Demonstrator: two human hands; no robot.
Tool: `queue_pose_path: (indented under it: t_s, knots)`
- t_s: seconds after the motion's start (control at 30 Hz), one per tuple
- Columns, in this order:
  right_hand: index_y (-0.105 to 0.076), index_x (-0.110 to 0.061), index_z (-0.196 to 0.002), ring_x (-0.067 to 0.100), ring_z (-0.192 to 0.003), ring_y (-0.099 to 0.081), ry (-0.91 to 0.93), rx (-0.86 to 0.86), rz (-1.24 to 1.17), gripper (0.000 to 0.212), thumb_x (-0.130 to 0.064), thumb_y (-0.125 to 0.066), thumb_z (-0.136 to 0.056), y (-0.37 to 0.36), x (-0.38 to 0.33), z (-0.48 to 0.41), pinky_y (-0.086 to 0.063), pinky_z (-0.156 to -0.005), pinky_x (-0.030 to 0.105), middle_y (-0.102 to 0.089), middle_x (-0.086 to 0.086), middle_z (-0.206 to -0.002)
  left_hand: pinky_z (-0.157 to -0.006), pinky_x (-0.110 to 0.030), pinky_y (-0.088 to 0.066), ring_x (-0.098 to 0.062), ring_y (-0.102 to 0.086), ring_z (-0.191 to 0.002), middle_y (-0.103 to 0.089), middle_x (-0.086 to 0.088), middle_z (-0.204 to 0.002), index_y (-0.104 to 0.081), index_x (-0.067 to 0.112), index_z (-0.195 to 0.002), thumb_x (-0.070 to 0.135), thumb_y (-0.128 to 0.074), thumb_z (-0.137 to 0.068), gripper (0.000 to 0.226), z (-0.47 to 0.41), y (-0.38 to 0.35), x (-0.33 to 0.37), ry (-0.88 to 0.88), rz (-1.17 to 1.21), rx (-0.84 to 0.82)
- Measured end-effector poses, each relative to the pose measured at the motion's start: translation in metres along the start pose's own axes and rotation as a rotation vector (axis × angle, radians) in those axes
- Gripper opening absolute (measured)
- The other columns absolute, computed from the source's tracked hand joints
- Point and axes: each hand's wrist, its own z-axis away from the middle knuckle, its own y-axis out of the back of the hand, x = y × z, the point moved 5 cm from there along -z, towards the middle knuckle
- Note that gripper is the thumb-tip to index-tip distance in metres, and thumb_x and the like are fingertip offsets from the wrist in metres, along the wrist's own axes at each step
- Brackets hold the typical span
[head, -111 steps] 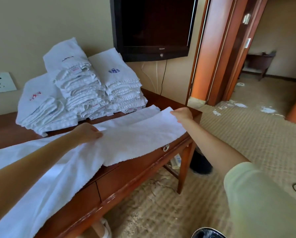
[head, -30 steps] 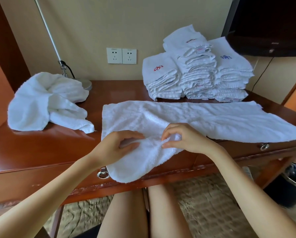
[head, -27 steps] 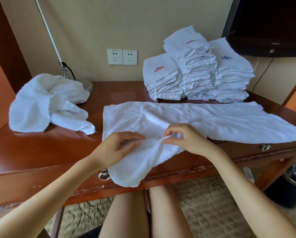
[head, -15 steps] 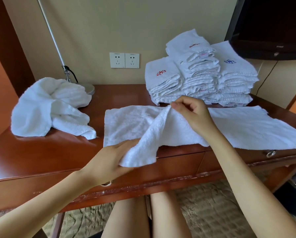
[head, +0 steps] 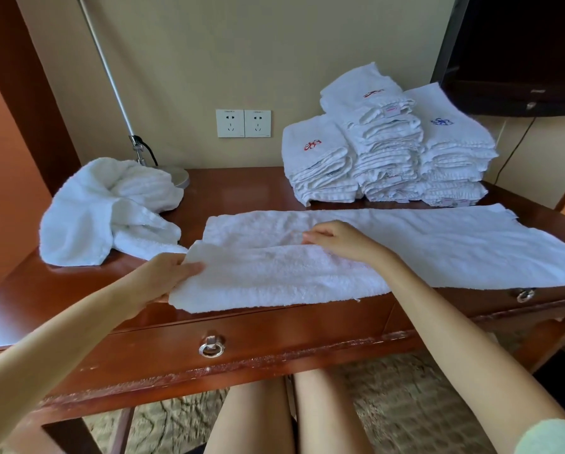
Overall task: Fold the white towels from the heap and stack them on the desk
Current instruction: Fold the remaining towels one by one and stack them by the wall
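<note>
Desk (head: pixel 242 188): left hand (head: pixel 163 276) pinches towel (head: pixel 438 250) edge; right hand (head: pixel 340 240) presses flat.

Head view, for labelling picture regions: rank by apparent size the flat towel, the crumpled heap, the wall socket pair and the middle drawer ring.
1. flat towel
2. crumpled heap
3. wall socket pair
4. middle drawer ring, smallest though nearest the camera
</note>
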Motion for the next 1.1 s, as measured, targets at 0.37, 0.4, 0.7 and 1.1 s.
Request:
queue_pose_path:
  t_s: [0.37,0.4,0.7,1.1]
  knots:
    - [-0.067,-0.032,-0.091,0.022,-0.095,-0.067,0.038,0.138,-0.005,0.011,-0.043,-0.064,-0.088,0.016,0.035,0.026,-0.055,-0.086,0.047,-0.066,-0.015,-0.096,-0.073,-0.030,-0.038,-0.021,-0.049,-0.083,-0.061,-0.008,-0.099,-0.055,0.009,-0.121,0.034,-0.051,-0.096,0.035,-0.003,-0.006,0.018,-0.208,-0.681,0.345]
    - [-0.068,-0.029,-0.090,0.014,-0.096,-0.065,0.051,0.169,-0.051,0.010,-0.038,-0.066,-0.088,0.018,0.034,0.024,-0.052,-0.092,0.044,-0.067,-0.011,-0.095,-0.073,-0.031,-0.039,-0.022,-0.050,-0.083,-0.063,-0.011,-0.104,-0.053,0.009,-0.124,0.034,-0.051,-0.097,0.037,-0.001,-0.003,0.017,-0.195,-0.645,0.356]
    - [-0.066,-0.028,-0.091,0.004,-0.084,-0.057,0.005,0.175,0.084,0.011,-0.038,-0.068,-0.086,0.018,0.038,0.015,-0.048,-0.082,0.027,-0.063,-0.009,-0.093,-0.073,-0.036,-0.048,-0.030,-0.060,-0.102,-0.056,-0.008,-0.125,-0.030,0.022,-0.143,0.038,-0.054,-0.094,0.058,0.013,-0.009,0.021,-0.323,-0.998,0.486]
    - [-0.038,-0.032,-0.147,0.002,-0.144,-0.020,0.269,-0.130,0.180,0.049,-0.048,-0.039,-0.100,-0.060,-0.052,-0.002,-0.014,-0.118,0.030,-0.029,-0.012,-0.156,-0.120,-0.031,0.004,-0.009,0.006,-0.148,0.001,0.008,-0.161,0.000,0.036,-0.152,0.092,0.018,-0.055,0.113,-0.030,-0.063,0.020,-0.456,-0.950,-0.004]
